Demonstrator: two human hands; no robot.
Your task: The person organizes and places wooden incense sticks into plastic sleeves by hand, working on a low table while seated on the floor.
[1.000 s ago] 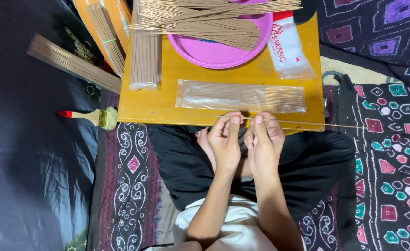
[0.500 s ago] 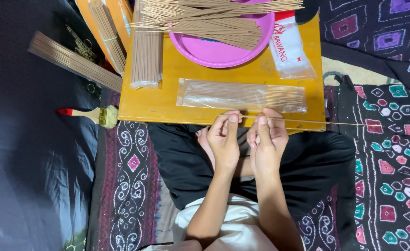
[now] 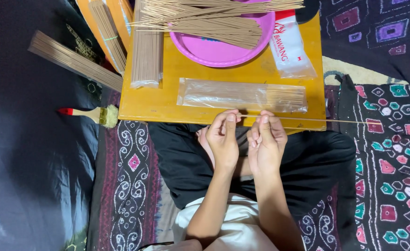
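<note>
A low yellow table (image 3: 168, 100) stood on a patterned cloth (image 3: 390, 153) spread over the floor; on it, toward twelve o'clock, sat a pink round tray (image 3: 214, 53) heaped with thin sticks; at nine o'clock lay a squared bundle of sticks (image 3: 147, 51); at two o'clock a white packet (image 3: 289, 49); along the six o'clock edge a clear plastic sleeve (image 3: 242, 95) partly filled with sticks; off the table at eight o'clock a paintbrush (image 3: 91, 114) lay on the cloth.
</note>
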